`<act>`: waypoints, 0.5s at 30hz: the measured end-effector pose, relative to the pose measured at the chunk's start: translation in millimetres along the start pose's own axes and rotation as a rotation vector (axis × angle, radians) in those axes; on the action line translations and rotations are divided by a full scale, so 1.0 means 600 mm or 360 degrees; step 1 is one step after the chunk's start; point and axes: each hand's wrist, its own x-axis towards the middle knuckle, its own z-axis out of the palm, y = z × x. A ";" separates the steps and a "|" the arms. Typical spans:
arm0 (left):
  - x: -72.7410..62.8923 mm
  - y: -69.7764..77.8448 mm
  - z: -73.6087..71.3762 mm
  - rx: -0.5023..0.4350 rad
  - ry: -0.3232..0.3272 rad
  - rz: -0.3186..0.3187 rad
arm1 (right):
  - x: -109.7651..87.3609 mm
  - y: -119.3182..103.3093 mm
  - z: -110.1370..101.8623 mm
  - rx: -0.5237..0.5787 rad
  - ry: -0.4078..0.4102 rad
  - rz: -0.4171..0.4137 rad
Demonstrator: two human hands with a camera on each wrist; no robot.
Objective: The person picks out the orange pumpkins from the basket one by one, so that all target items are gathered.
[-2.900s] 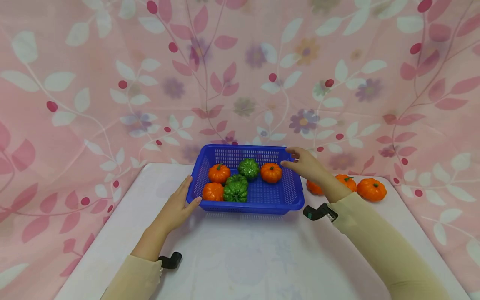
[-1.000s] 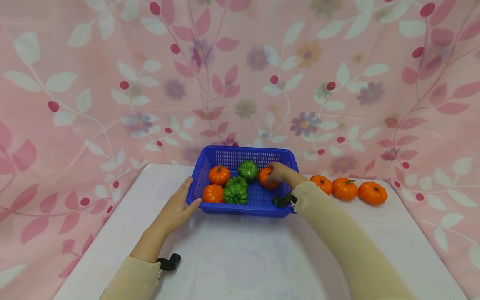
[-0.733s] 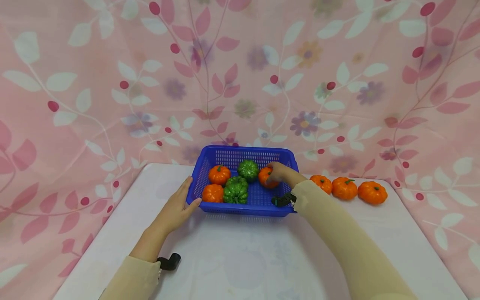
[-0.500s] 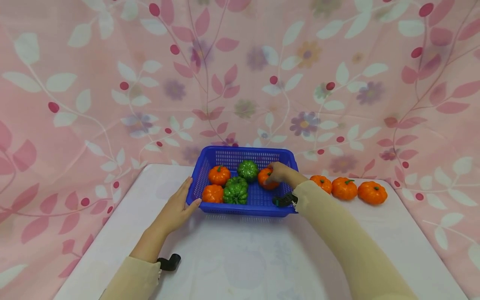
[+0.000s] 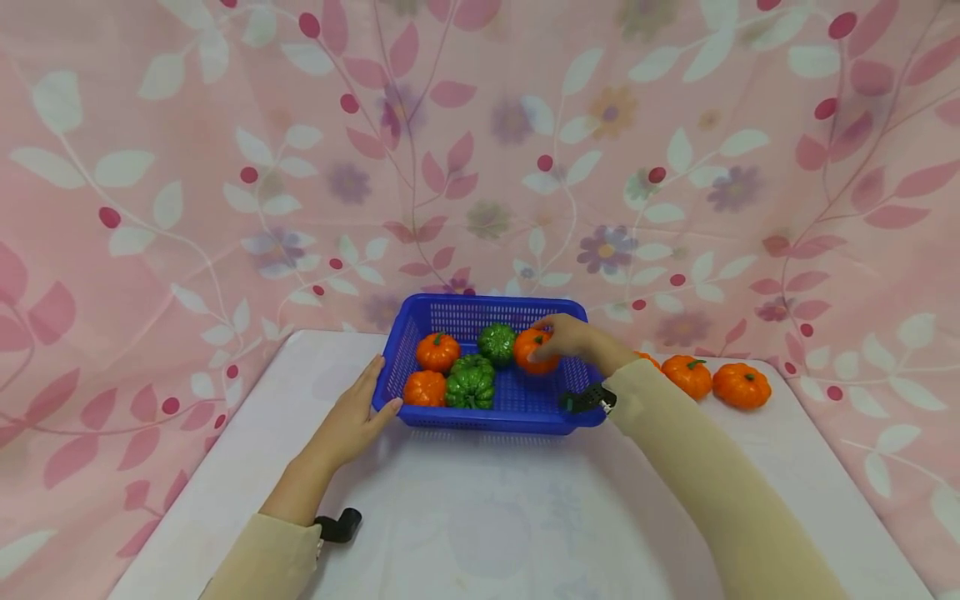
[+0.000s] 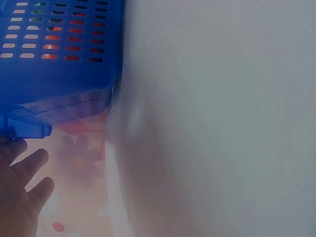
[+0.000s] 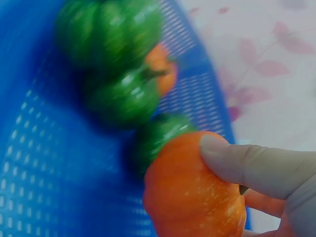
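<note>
My right hand (image 5: 581, 337) pinches a small orange pumpkin (image 5: 534, 354) between thumb and fingers, over the right part of the blue basket (image 5: 517, 422). In the right wrist view my thumb presses on the side of that pumpkin (image 7: 190, 192) near its stem. My left hand (image 5: 352, 421) rests against the basket's left end, fingers extended along the side and thumb at the front rim. Inside the basket lie an orange pumpkin (image 5: 438, 352) behind another orange pumpkin (image 5: 425, 389), plus green pumpkins (image 5: 471, 387) in the middle and a green pumpkin (image 5: 497, 343) further back.
To the right of the basket an orange pumpkin (image 5: 741, 385) and another orange pumpkin (image 5: 686, 377) stand in a row; a third is mostly hidden by the right forearm. A white cloth (image 5: 480, 517) covers the table, and a floral curtain (image 5: 480, 167) hangs behind.
My right hand came from the basket's right rim onto the orange pumpkin, gripped it, and has now raised it slightly. My left hand and the basket have stayed put.
</note>
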 end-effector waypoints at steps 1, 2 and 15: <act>0.000 0.000 0.001 -0.0001 0.0000 0.0001 | -0.005 -0.003 -0.005 0.0020 -0.0012 -0.0013; 0.000 -0.001 0.001 -0.0001 0.0000 0.0001 | -0.010 -0.005 -0.010 0.0049 -0.0026 -0.0020; 0.001 -0.007 0.003 0.0000 0.0018 0.0035 | -0.114 -0.020 -0.062 0.0057 0.0018 -0.0081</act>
